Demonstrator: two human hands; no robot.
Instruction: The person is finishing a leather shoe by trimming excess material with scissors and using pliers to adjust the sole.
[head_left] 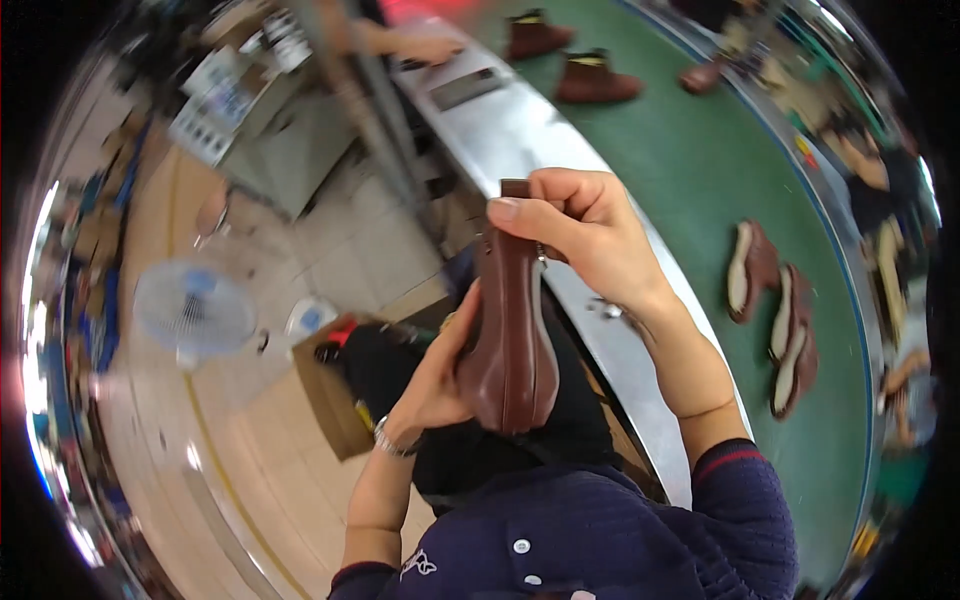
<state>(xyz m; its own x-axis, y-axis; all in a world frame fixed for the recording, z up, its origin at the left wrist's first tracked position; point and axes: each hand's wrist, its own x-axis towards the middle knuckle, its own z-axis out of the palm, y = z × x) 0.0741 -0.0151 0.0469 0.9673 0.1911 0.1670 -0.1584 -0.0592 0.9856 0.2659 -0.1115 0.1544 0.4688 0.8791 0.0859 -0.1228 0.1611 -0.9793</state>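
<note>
A brown leather boot (512,330) stands upright in the middle of the head view, its heel seam facing me. My right hand (580,235) pinches the boot's top edge and pull tab between thumb and fingers. My left hand (435,375) cups the boot's lower left side from beneath, with a watch on that wrist. Both forearms rise from dark blue sleeves at the lower edge.
A green conveyor belt (700,170) with a metal rim (520,130) runs along the right, carrying two upright brown boots (595,80) and several boots lying on their sides (780,310). Other people's hands work at the far end. A small fan (195,310) and a cardboard box (335,395) sit on the floor at left.
</note>
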